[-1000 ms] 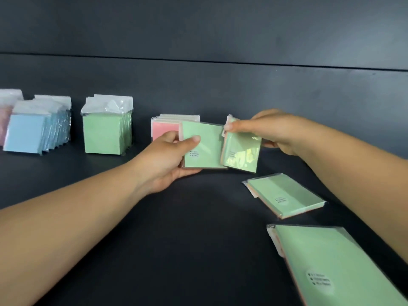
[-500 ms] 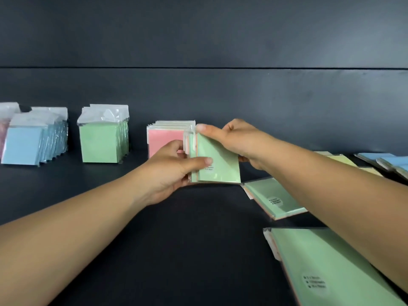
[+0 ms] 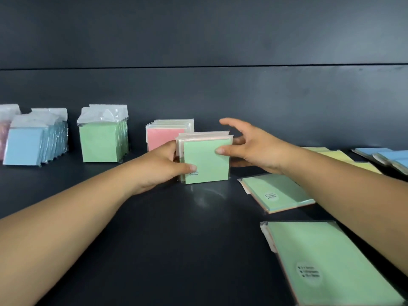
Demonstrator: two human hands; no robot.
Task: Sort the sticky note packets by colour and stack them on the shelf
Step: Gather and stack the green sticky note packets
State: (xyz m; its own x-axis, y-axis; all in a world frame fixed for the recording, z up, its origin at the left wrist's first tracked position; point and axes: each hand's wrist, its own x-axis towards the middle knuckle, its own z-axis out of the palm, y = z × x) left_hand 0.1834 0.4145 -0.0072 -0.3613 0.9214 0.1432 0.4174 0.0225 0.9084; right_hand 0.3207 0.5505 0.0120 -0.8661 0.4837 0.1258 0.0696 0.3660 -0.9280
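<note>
Blue packets (image 3: 23,146) and green stack (image 3: 99,143) upright along shelf (image 3: 154,250) back edge. Left hand (image 3: 159,166) gripping upright green-fronted bundle (image 3: 206,160) mid-shelf (pink stack (image 3: 164,135) behind). Right hand (image 3: 254,146) spread, thumb touching bundle. Flat green packets (image 3: 278,193) near right edge.

Evenly lit from overhead, soft and moderately bright, against a dark matte shelf (image 3: 154,250) and back wall (image 3: 198,36). Faint pale reflection on the shelf surface just in front of the upright green packets (image 3: 206,160). Glare on the clear wrapping atop the green stack (image 3: 102,133) and the blue stack (image 3: 26,144) toward the shelf's left edge. Soft shadows under both forearms. Slight overall softness; printed label on the nearest flat packet (image 3: 331,261) smeared, unreadable. Wide-angle bowing of the wall seam toward the picture's edges.
</note>
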